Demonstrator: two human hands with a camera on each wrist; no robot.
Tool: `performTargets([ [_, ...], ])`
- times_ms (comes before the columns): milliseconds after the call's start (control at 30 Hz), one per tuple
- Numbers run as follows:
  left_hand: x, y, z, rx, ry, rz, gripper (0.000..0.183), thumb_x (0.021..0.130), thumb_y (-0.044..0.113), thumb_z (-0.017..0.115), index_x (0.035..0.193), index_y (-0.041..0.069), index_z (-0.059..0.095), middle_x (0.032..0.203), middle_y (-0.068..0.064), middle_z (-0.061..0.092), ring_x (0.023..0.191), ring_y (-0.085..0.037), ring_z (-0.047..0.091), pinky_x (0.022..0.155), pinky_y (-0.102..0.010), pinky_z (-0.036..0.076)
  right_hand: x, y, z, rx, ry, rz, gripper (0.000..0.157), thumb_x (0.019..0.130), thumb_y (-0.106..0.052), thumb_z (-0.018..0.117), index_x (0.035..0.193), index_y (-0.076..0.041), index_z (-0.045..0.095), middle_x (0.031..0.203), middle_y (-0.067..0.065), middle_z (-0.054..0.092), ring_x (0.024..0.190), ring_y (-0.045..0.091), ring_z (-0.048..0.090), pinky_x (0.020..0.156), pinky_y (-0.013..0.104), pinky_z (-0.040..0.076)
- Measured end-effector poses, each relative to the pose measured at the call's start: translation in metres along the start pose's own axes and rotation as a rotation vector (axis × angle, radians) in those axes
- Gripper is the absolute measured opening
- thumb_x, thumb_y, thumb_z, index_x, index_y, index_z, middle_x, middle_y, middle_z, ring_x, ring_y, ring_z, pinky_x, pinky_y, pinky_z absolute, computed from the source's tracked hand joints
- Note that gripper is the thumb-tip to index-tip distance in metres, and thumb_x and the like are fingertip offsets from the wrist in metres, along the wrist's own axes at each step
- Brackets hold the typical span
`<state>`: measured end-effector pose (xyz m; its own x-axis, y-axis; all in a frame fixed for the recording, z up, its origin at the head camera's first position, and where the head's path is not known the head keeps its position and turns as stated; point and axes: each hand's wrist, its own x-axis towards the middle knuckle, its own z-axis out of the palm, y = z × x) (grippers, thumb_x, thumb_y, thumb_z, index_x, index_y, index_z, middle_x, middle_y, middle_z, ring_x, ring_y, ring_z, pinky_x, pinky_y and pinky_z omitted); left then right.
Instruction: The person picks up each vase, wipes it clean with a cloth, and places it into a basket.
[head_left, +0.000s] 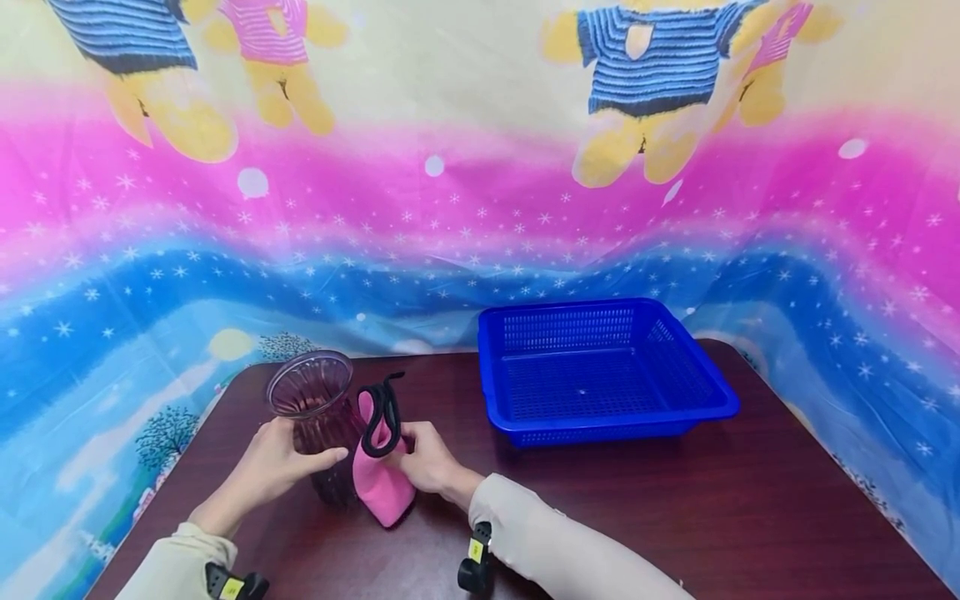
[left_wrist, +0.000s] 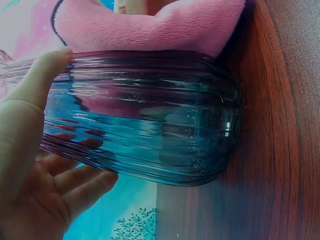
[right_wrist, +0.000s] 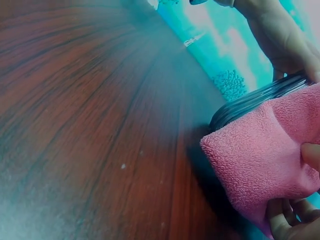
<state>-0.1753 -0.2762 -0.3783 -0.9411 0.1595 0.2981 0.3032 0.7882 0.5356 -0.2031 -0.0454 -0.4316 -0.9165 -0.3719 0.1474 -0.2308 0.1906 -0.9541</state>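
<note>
A ribbed, purple-tinted glass vase [head_left: 333, 450] with a flared rim stands near the table's left side. My left hand [head_left: 272, 460] grips it below the rim, the thumb on the near side and the fingers [left_wrist: 82, 180] round the other side in the left wrist view. Beside the vase, my right hand [head_left: 433, 460] holds a pink plush cloth [head_left: 382, 492] with black edging, bunched between thumb and fingers. The cloth [right_wrist: 255, 155] overlaps the vase's side in the right wrist view. Part of the right hand is hidden behind the cloth.
A blue plastic basket [head_left: 611, 425] with perforated walls sits at the back right of the dark wooden table [head_left: 600, 517]. Behind the table hangs a printed curtain [head_left: 450, 208] with bears and snowflakes. Each sleeve has a black wrist strap [head_left: 474, 562].
</note>
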Motion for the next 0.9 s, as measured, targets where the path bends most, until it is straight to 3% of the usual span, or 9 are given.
performTargets([
  [233,0.0,-0.001,-0.001,0.007,-0.009,-0.005,0.069,0.076,0.038,0.087,0.129,0.004,0.058,0.115,-0.025,0.072,0.106,-0.042,0.069,0.085,-0.055,0.055,0.003,-0.013,0.0,0.054,0.008,-0.016,0.015,0.088,-0.008,0.074,0.103,-0.004,0.075,0.09,0.01,0.072,0.075,0.007,0.058,0.064,0.016,0.047],
  [467,0.001,-0.001,-0.001,0.017,-0.013,-0.018,0.065,0.076,0.036,0.086,0.126,0.003,0.06,0.112,-0.024,0.073,0.102,-0.04,0.07,0.083,-0.052,0.055,0.008,-0.025,-0.002,0.069,0.002,-0.013,0.011,0.089,-0.01,0.074,0.097,-0.003,0.074,0.077,0.0,0.063,0.068,0.002,0.056,0.062,0.016,0.046],
  [700,0.0,-0.001,-0.001,0.041,-0.026,-0.053,0.062,0.075,0.035,0.086,0.121,0.001,0.061,0.106,-0.022,0.074,0.098,-0.036,0.07,0.079,-0.047,0.055,0.013,-0.036,-0.005,0.075,-0.015,-0.046,0.014,0.09,-0.012,0.073,0.101,-0.002,0.074,0.083,0.001,0.065,0.07,0.001,0.057,0.063,0.016,0.047],
  [900,-0.001,0.0,-0.002,0.038,-0.021,-0.035,0.066,0.074,0.036,0.087,0.124,0.002,0.061,0.11,-0.022,0.073,0.102,-0.039,0.07,0.08,-0.048,0.054,0.015,-0.047,-0.006,0.09,-0.02,-0.044,0.014,0.091,-0.011,0.072,0.102,-0.003,0.073,0.083,0.0,0.065,0.07,0.002,0.057,0.063,0.017,0.048],
])
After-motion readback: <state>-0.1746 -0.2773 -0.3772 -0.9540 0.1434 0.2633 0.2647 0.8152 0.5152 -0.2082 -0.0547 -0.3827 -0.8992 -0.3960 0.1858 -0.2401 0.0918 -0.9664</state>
